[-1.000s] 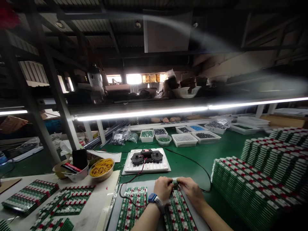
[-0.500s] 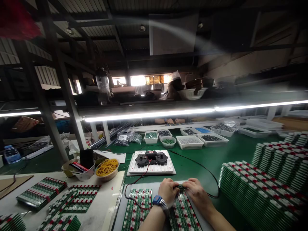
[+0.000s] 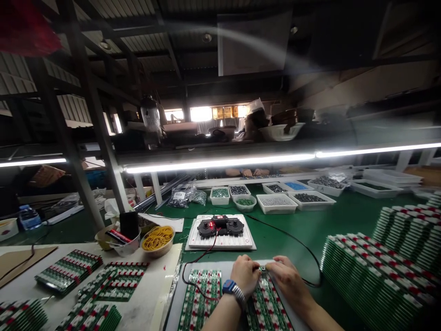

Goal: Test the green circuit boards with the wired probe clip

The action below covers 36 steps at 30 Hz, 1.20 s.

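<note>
Our left hand [image 3: 245, 276] and right hand [image 3: 287, 277] close in a narrow grip on a small connector [image 3: 262, 268], pinched between them just above rows of green circuit boards [image 3: 267, 305] on a grey mat [image 3: 220, 264]. Ahead on the green desk [image 3: 303, 225], a black device [image 3: 220, 226] sits on a white plate [image 3: 220, 243], with white trays [image 3: 275, 203] of small parts beyond and stacked boards [image 3: 372, 280] to our right, under a fluorescent tube [image 3: 220, 163].

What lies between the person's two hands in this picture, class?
In the head view, a small dark component lies between the left hand and the right hand, just above green circuit boards. It is too small to identify.
</note>
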Motion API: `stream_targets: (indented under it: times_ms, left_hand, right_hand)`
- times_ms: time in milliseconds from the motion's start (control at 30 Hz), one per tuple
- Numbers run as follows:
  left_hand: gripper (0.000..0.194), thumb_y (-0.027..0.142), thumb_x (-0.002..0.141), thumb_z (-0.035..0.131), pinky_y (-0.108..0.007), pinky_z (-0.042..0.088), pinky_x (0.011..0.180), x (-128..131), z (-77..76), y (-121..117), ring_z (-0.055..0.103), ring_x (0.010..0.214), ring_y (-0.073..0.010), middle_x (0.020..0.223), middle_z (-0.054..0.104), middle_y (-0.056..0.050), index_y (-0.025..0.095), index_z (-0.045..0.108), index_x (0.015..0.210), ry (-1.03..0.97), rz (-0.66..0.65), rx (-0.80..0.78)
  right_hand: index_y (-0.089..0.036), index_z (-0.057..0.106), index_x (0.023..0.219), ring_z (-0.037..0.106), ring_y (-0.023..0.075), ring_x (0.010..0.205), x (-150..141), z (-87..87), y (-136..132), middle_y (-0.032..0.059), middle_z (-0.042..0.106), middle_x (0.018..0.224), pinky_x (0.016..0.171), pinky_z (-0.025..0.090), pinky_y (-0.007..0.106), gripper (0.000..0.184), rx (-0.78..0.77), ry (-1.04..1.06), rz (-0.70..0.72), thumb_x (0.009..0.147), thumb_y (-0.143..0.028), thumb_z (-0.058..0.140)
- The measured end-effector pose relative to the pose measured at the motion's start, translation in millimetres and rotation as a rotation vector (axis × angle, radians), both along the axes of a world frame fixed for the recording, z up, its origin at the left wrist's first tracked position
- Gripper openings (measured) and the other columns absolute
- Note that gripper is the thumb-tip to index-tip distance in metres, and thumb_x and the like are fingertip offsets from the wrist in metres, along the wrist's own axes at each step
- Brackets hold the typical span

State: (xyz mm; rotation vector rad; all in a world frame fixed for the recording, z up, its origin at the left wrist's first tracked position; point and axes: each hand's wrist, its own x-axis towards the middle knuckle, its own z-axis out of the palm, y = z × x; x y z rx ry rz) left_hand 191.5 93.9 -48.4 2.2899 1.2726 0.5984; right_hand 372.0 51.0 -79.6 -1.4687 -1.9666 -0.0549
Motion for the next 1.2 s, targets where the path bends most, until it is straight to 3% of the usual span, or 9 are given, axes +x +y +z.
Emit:
stream_targets:
  times_ms: [267, 567, 1200]
  left_hand:
    - [0.026, 0.026, 0.081, 0.055, -0.032, 0.043, 0.086, 1.1, -4.1, -0.2, 0.053, 0.098, -0.0234, 0.096, 0.063, -0.006, 0.024, 0.073, 0.1, -0.004, 0.037, 0.01]
    - [0.024, 0.025, 0.079, 0.063, -0.029, 0.044, 0.087, -10.4, -2.5, 6.6, 0.055, 0.098, -0.0223, 0.095, 0.066, -0.005, 0.023, 0.074, 0.1, -0.025, 0.035, -0.017]
    - [0.023, 0.029, 0.082, 0.059, -0.032, 0.045, 0.089, -10.4, -8.3, -1.8, 0.056, 0.097, -0.0232, 0.095, 0.066, -0.006, 0.021, 0.073, 0.099, -0.088, 0.068, 0.039]
  right_hand:
    - [-0.035, 0.067, 0.114, 0.05, 0.0305, 0.112, 0.8, -2.5, -0.2, 0.0036, 0.069, 0.099, 0.091, 0.044, 0.049, 0.038, 0.015, -0.133, 0.022, 0.09, -0.019, 0.041]
    - [-0.02, 0.067, 0.101, 0.055, 0.0281, 0.096, -11.3, -13.2, 5.2, 0.0069, 0.068, 0.094, 0.082, 0.048, 0.044, 0.025, 0.078, 0.02, -0.018, 0.089, -0.018, 0.044]
    - [-0.022, 0.065, 0.106, 0.055, 0.0278, 0.102, -11.6, -8.8, -2.9, 0.0057, 0.069, 0.102, 0.084, 0.05, 0.045, 0.023, 0.111, 0.037, -0.004, 0.093, -0.024, 0.046]
